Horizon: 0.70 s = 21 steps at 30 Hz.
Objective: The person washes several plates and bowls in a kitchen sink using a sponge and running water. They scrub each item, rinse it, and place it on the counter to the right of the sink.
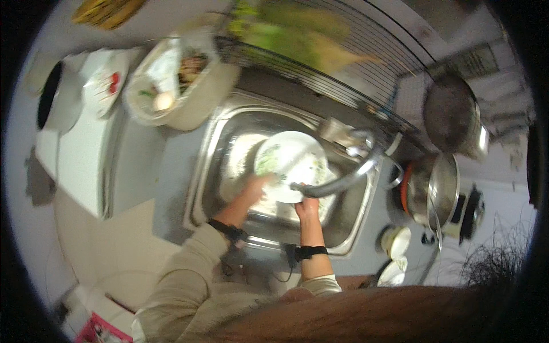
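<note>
A white plate (pixel 291 156) with green leaf decoration is held over the steel sink basin (pixel 343 227). My right hand (pixel 308 206) grips its near rim, below the spout of the chrome faucet (pixel 343 182). At the plate's left near edge is my left hand (pixel 257 188), blurred; whether its fingers grip the rim or only touch it I cannot tell. Beneath the plate, pale shapes in the basin are partly hidden. Each wrist wears a black strap. Glare washes out part of the plate's face.
Behind the sink stands a black wire rack (pixel 291 55) with leafy greens. To the left are a cream bin (pixel 193 107) with scraps and a white cabinet (pixel 81 158) bearing a pot (pixel 68 103). On the right are a steel pot (pixel 444 188) and small bowls (pixel 396 242).
</note>
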Motion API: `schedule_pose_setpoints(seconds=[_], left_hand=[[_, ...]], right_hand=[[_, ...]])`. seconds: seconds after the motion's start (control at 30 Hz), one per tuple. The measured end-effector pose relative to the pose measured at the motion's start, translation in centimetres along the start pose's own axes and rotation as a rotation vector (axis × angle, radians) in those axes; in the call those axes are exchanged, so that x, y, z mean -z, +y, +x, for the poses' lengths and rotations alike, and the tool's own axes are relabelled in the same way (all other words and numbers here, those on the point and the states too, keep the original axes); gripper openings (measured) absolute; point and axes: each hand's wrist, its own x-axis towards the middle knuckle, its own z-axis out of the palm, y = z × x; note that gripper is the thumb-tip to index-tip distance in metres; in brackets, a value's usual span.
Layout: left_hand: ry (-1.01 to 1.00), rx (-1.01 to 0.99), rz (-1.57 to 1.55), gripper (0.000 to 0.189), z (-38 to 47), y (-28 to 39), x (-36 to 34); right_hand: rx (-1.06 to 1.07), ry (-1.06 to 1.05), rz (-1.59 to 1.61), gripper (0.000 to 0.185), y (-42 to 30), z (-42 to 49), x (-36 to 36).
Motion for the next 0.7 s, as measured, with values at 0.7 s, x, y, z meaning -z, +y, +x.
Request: schedule_pose_setpoints(seconds=[0.7], left_hand=[[0.228, -0.671, 0.141, 0.048, -5.1, -3.1, 1.1]], right_hand=[[-0.087, -0.776, -0.453, 0.048, 1.3, 7.1, 1.1]])
